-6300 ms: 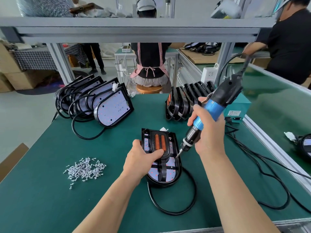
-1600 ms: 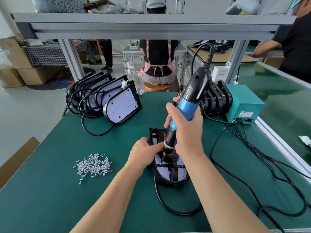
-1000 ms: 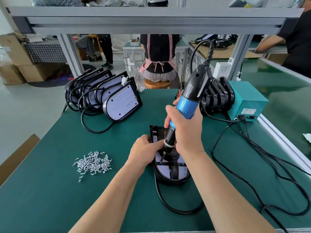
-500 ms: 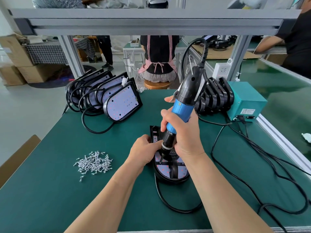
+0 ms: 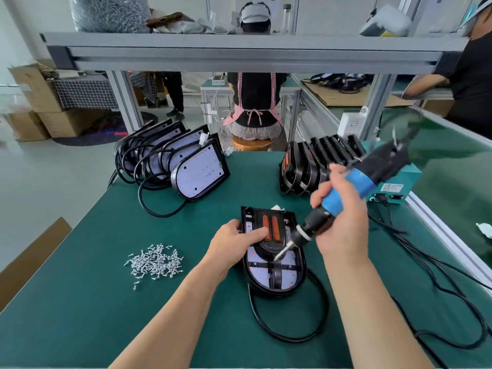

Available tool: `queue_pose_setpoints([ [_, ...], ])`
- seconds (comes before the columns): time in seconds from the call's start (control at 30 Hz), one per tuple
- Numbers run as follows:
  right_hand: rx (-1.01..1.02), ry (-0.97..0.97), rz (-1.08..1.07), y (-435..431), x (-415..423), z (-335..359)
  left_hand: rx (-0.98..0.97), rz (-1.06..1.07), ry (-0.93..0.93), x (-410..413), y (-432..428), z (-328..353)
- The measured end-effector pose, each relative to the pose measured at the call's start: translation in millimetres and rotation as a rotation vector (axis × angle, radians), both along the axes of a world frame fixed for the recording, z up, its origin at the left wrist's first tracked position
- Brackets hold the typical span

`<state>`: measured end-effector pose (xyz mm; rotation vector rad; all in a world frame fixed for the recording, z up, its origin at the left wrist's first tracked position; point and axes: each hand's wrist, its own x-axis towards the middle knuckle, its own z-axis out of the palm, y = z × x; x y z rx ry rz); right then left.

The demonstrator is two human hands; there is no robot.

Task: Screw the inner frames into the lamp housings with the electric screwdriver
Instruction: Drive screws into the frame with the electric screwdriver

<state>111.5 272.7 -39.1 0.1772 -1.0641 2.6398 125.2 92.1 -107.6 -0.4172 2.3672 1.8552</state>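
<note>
lamp housing (image 5: 275,292): black, D-shaped, plastic. It is laid flat and face-up on the green bench mat (image 5: 80,315), near the front edge, between the two forearms.
left fingers (image 5: 257,232): one digit, seemingly the thumb, is pressed on the inner frame. The others are curled over the lamp housing's upper left rim.
left hand (image 5: 231,245): the lamp housing is pinned to the mat by it.
right fingers (image 5: 323,191): wrapped tightly round the tool's barrel.
right hand (image 5: 343,225): raised just right of the lamp housing, gripping the tool.
electric screwdriver (image 5: 356,182): blue and black, corded, tilted. Its bit is aimed down-left at the frame's middle spine. Whether the tip touches, or a screw is carried on it, cannot be told.
inner frame (image 5: 271,245): black plastic with two orange strips, seated inside the lamp housing over the pale LED board (image 5: 259,274).
handling: the shell is judged light and stiff, and likely to skate on the mat under the driver's push. It is best clamped at the rim and on the frame's solid upper part. The LED board is judged fragile and should not be pressed.
cable (image 5: 292,339): black, looped from the housing's rounded end, and judged able to tug the shell.
loose screws (image 5: 154,262): a silver heap lies left of the left hand.
rear stacks: bare housings (image 5: 197,169) stand at the back left and spare frames (image 5: 314,166) at the back right.
</note>
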Motion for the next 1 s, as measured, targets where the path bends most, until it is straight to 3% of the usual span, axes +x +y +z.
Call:
queue_pose_setpoints([
  [0.07,-0.177,-0.190,-0.012,16,-5,-19,-0.017,0.002,0.008,3,1,2],
  [0.17,-0.243,-0.323,-0.044,31,-8,-48,-0.104,0.032,0.016,9,1,6],
  [0.3,-0.285,-0.356,-0.008,38,-11,-69,-0.259,0.064,0.025,11,-11,7],
  [0.4,-0.289,-0.369,-0.003,39,-14,-72,-0.639,0.159,0.063,16,-43,6],
  [0.47,-0.304,-0.369,-0.004,38,-14,-74,-0.786,0.227,0.052,22,-71,10],
  [0.67,-0.330,-0.372,0.010,37,-15,-74,-0.960,-0.011,-0.178,31,-105,22],
  [1.0,-0.353,-0.386,0.000,39,-11,-74,-1.204,-0.118,-0.282,28,-111,20],
])
